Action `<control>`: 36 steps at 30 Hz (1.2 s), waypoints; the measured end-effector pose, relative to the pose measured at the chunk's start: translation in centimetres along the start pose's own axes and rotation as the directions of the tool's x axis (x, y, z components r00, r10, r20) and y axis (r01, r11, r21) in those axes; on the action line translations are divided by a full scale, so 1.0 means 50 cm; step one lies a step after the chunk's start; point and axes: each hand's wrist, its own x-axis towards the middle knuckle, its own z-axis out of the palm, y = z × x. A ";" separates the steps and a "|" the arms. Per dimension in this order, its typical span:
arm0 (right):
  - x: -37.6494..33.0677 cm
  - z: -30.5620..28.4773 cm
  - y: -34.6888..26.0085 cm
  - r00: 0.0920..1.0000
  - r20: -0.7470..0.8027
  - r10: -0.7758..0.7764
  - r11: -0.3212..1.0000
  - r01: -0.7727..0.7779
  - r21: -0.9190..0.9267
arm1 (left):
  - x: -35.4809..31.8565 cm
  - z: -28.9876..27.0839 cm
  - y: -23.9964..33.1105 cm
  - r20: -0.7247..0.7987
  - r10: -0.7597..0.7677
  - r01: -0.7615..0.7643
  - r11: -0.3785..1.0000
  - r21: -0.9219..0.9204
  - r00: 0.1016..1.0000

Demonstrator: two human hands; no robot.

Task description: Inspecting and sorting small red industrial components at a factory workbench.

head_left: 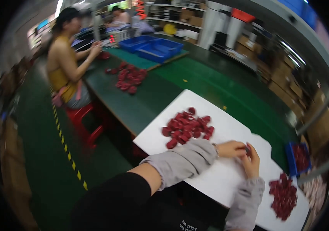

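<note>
My left hand [229,149] reaches across the white sheet on the table, its fingers pinched at a small dark piece [247,149]. From the other side my right hand [252,163] closes its thumb and fingers on the same piece; blur and fingers hide its exact kind. Both forearms wear grey sleeves. To the left of my hands lies a heap of small dark-red rounded parts [185,127] on the white sheet [153,133]. Nearer my right arm, a second pile of flatter dark-red pieces [283,196] rests on the sheet's right part.
A blue bin [298,158] with red pieces stands at the right. Farther along the green table are another red heap [127,77] and blue trays [158,50]. A co-worker [66,61] sits at the left on a red stool [85,119]. Cardboard boxes [287,82] line the right.
</note>
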 end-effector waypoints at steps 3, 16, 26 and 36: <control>-0.011 -0.012 -0.005 0.996 0.056 -0.073 0.997 0.075 -0.036 | -0.003 0.010 0.016 0.032 0.111 -0.107 0.987 -0.121 0.993; 0.007 -0.001 -0.015 0.994 0.061 -0.092 0.985 0.100 -0.138 | -0.018 -0.007 0.017 0.008 0.052 -0.051 0.986 -0.157 0.999; 0.002 0.004 -0.011 0.990 0.090 -0.105 0.979 0.119 -0.167 | -0.018 -0.007 0.000 0.018 0.087 -0.082 0.979 -0.188 0.996; 0.000 -0.003 -0.018 0.991 0.085 -0.100 0.988 0.109 -0.107 | -0.013 -0.010 0.012 0.072 0.037 -0.023 0.983 -0.185 0.997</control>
